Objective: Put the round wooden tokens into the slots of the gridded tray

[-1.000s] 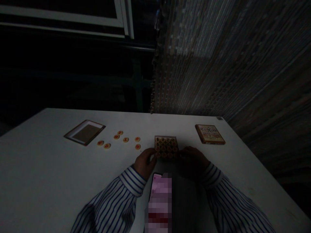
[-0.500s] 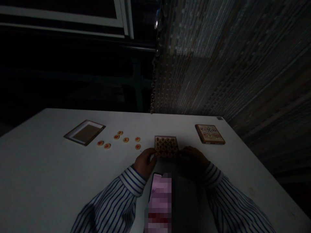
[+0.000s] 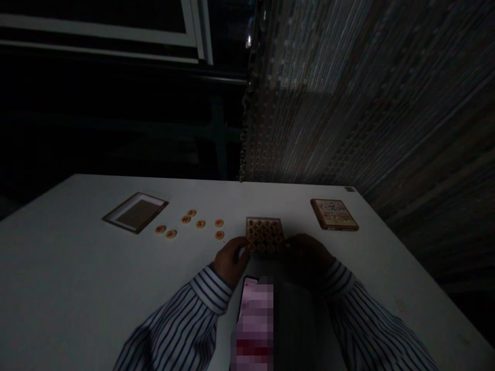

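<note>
A small square box (image 3: 264,233) filled with round wooden game discs sits on the white table (image 3: 77,288). My left hand (image 3: 231,260) curls around the box's near left corner, fingers closed on its edge. My right hand (image 3: 307,255) lies in shadow at the box's near right corner, its fingers seeming to touch the rim. Several loose discs (image 3: 193,223) with red marks lie on the table to the left of the box. Both of my sleeves are striped.
An empty box tray (image 3: 135,212) lies at the far left. A printed box lid (image 3: 334,214) rests at the right, near the table's edge. A phone (image 3: 253,319) lies between my forearms. A bead curtain (image 3: 348,93) hangs behind the table; the room is dim.
</note>
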`<action>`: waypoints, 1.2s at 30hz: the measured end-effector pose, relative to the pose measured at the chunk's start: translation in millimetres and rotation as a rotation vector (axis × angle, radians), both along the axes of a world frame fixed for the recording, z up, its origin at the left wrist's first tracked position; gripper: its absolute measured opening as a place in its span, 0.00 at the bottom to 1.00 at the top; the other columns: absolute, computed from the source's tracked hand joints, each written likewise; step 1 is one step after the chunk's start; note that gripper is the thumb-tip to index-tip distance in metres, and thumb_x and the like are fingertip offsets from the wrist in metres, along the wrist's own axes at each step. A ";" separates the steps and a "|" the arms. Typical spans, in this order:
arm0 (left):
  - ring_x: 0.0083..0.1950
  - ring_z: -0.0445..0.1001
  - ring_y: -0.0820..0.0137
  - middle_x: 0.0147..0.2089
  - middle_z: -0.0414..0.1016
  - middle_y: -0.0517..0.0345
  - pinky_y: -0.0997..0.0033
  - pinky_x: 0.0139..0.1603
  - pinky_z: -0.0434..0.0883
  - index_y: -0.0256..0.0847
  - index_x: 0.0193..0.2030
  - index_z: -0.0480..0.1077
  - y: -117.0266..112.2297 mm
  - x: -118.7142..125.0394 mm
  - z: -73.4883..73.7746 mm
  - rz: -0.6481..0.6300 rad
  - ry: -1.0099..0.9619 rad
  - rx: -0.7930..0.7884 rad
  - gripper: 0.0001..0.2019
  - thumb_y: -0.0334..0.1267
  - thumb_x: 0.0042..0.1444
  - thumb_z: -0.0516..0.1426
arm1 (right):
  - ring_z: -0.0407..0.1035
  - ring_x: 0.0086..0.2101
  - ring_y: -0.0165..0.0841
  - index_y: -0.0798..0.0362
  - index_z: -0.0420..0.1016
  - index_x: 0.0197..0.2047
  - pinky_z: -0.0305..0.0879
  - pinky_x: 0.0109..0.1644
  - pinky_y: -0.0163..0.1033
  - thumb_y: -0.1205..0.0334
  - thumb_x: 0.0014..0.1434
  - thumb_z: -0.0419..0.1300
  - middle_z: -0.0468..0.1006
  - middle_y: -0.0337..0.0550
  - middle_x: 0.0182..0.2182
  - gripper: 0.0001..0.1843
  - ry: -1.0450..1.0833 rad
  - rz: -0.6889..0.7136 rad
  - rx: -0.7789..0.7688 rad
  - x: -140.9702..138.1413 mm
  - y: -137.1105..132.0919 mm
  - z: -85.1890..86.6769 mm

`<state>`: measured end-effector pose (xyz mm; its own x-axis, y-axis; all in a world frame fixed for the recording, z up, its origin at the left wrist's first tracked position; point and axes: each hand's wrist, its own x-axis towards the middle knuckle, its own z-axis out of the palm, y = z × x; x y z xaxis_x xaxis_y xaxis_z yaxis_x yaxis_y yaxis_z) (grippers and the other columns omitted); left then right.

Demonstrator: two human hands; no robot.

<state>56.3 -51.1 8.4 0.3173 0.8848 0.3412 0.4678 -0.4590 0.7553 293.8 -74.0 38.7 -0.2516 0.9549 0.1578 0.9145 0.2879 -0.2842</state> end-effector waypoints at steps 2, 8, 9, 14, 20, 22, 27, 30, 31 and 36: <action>0.46 0.69 0.69 0.43 0.71 0.53 0.65 0.47 0.68 0.40 0.42 0.66 -0.4 -0.2 -0.7 0.001 0.003 0.001 0.12 0.32 0.49 0.51 | 0.67 0.31 0.31 0.53 0.72 0.38 0.63 0.35 0.36 0.59 0.51 0.53 0.74 0.44 0.30 0.12 0.000 -0.045 0.000 -0.3 0.4 -2.3; 0.45 0.70 0.69 0.43 0.71 0.53 0.66 0.46 0.68 0.39 0.41 0.66 -1.0 0.3 -0.1 0.020 -0.007 0.002 0.11 0.33 0.49 0.51 | 0.68 0.33 0.32 0.53 0.71 0.39 0.65 0.37 0.36 0.59 0.52 0.51 0.75 0.44 0.33 0.13 0.082 -0.163 0.043 -2.6 -0.1 -9.3; 0.44 0.70 0.69 0.42 0.71 0.53 0.66 0.46 0.68 0.39 0.40 0.66 -1.0 0.4 0.4 0.018 -0.010 0.006 0.11 0.33 0.49 0.51 | 0.68 0.34 0.32 0.54 0.71 0.39 0.65 0.37 0.36 0.59 0.52 0.51 0.75 0.44 0.33 0.14 0.086 -0.192 0.046 -2.4 0.3 -11.5; 0.44 0.70 0.69 0.42 0.72 0.53 0.66 0.46 0.68 0.39 0.40 0.66 -1.1 0.0 0.9 0.013 -0.021 0.011 0.10 0.33 0.49 0.51 | 0.68 0.37 0.33 0.54 0.71 0.41 0.64 0.41 0.38 0.60 0.53 0.48 0.75 0.46 0.36 0.15 0.043 -0.209 -0.008 -1.5 3.4 -19.1; 0.44 0.70 0.70 0.42 0.72 0.53 0.68 0.45 0.69 0.39 0.40 0.66 -0.8 -0.8 0.2 0.016 -0.003 0.008 0.10 0.33 0.49 0.51 | 0.68 0.38 0.34 0.57 0.68 0.44 0.64 0.40 0.37 0.59 0.55 0.47 0.74 0.49 0.37 0.18 0.034 -0.199 -0.082 -5.8 0.7 -12.3; 0.43 0.70 0.70 0.42 0.72 0.53 0.67 0.45 0.69 0.39 0.40 0.66 -0.5 -1.1 -0.7 0.025 0.003 0.017 0.11 0.33 0.49 0.51 | 0.68 0.38 0.34 0.57 0.68 0.45 0.64 0.40 0.37 0.60 0.54 0.47 0.74 0.49 0.38 0.18 0.030 -0.181 -0.086 -6.6 -0.1 -11.0; 0.43 0.70 0.70 0.42 0.72 0.53 0.67 0.45 0.68 0.39 0.41 0.65 0.2 -2.0 -4.4 0.027 0.002 0.018 0.12 0.32 0.49 0.51 | 0.69 0.38 0.34 0.57 0.67 0.47 0.65 0.41 0.38 0.61 0.55 0.45 0.75 0.48 0.38 0.19 0.121 -0.184 -0.085 -7.6 -0.7 -9.7; 0.42 0.71 0.70 0.41 0.72 0.53 0.67 0.44 0.69 0.39 0.41 0.66 -0.1 -2.1 -4.1 0.026 0.001 0.027 0.12 0.31 0.48 0.51 | 0.68 0.40 0.36 0.59 0.67 0.48 0.64 0.43 0.40 0.60 0.55 0.44 0.74 0.50 0.40 0.21 0.152 -0.182 -0.098 -9.5 -1.3 -5.9; 0.42 0.71 0.70 0.41 0.72 0.53 0.67 0.44 0.69 0.39 0.41 0.66 -0.3 -2.0 -3.6 0.030 0.000 0.032 0.12 0.31 0.48 0.51 | 0.68 0.41 0.36 0.59 0.67 0.48 0.64 0.44 0.40 0.60 0.56 0.44 0.74 0.50 0.41 0.21 0.158 -0.170 -0.105 -10.2 -1.5 -4.5; 0.43 0.71 0.69 0.42 0.72 0.53 0.67 0.44 0.69 0.39 0.40 0.66 -0.5 -1.8 -3.1 0.026 -0.002 0.026 0.11 0.32 0.49 0.51 | 0.67 0.43 0.35 0.54 0.67 0.49 0.63 0.46 0.40 0.59 0.57 0.43 0.73 0.45 0.43 0.20 0.231 -0.096 -0.120 -11.8 -1.5 -4.7</action>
